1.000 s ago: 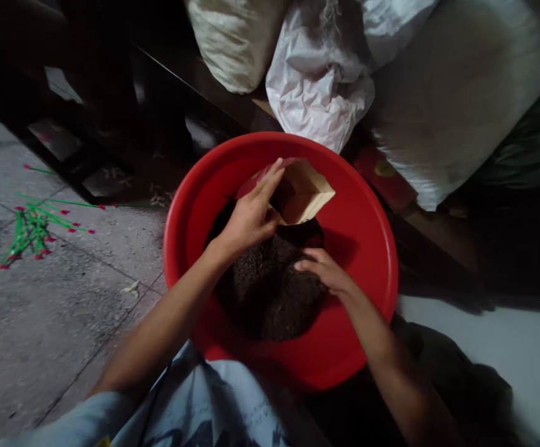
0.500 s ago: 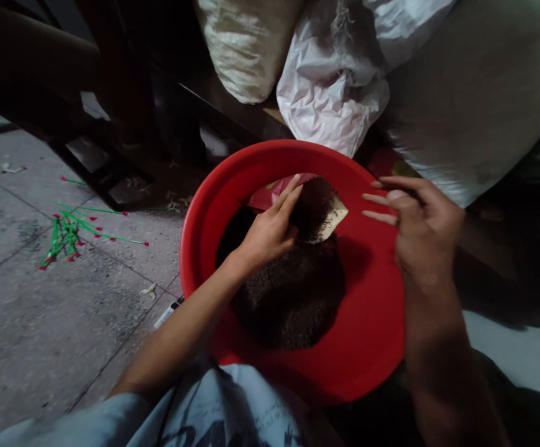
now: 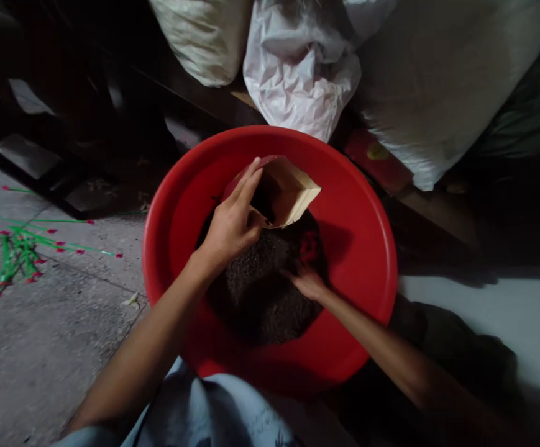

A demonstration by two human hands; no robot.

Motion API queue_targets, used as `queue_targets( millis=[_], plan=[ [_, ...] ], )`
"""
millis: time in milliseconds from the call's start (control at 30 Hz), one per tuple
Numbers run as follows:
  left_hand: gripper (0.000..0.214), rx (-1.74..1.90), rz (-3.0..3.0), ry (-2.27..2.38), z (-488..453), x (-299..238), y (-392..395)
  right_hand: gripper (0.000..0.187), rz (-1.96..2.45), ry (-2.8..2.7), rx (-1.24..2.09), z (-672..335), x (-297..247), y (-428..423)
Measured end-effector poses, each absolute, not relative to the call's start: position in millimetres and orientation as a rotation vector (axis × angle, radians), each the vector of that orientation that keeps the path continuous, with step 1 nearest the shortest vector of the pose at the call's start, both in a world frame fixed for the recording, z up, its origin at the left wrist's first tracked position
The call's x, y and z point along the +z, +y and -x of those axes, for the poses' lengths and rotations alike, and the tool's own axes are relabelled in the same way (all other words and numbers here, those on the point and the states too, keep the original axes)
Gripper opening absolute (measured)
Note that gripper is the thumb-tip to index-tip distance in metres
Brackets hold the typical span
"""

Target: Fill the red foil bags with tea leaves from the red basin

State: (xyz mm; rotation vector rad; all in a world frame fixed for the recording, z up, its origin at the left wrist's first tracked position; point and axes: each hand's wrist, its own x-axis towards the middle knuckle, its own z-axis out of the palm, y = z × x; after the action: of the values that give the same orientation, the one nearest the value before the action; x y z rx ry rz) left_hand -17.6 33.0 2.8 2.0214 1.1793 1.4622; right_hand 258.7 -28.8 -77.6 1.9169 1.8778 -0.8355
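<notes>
A big red basin (image 3: 372, 248) sits on the floor in front of me with a heap of dark loose grains (image 3: 255, 292) in it. My left hand (image 3: 232, 220) is closed on the rim of an open paper bag (image 3: 288, 192), red outside and tan inside, held tilted over the heap. My right hand (image 3: 306, 279) lies low in the grains on the heap's right side; its fingers are partly buried, so I cannot tell what they hold.
White and cream sacks (image 3: 307, 68) are piled behind the basin, a larger one (image 3: 442, 81) at the right. Green sticks with red tips (image 3: 22, 248) lie scattered on the grey floor at left. Dark furniture (image 3: 78, 124) stands at back left.
My right hand, half a second ago raised over the basin's right rim with fingers spread, has dropped into the grains. The bag has been opened up and tilted again.
</notes>
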Motion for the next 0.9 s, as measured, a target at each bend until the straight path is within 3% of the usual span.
queue_targets(
  millis=[100, 267, 433, 567, 733, 800, 900],
  plan=[
    [0.079, 1.433, -2.04, 1.155, 20.3, 3.2, 34.1, 0.073, -2.016, 1.843, -0.994, -250.7, -69.0, -42.8],
    [0.08, 1.391, -2.008, 1.164, 24.0, 4.1, 36.3, 0.045, -2.167, 2.048, -1.446, -236.9, -58.8, -70.2],
    [0.085, 1.249, -2.071, 1.174, 21.2, 15.6, 31.6, 0.043, -2.337, 2.12, -1.876, -227.9, -10.8, -65.6],
    [0.091, 1.145, -2.073, 1.183, 16.8, 22.8, 22.7, 0.043, -2.486, 2.574, -1.739, -209.4, 55.7, -24.7],
    [0.088, 1.116, -2.008, 1.302, 13.3, 33.8, 23.9, 0.045, -1.942, 3.094, -1.36, -190.7, 121.2, 27.2],
    [0.087, 1.126, -2.002, 1.302, 14.6, 38.8, 26.1, 0.039, -1.9, 3.14, -1.359, -203.0, 126.0, 31.5],
    [0.085, 1.141, -2.017, 1.305, 22.2, 42.9, 25.1, 0.033, -2.3, 2.874, -1.362, -240.7, 97.8, 15.0]
  ],
)
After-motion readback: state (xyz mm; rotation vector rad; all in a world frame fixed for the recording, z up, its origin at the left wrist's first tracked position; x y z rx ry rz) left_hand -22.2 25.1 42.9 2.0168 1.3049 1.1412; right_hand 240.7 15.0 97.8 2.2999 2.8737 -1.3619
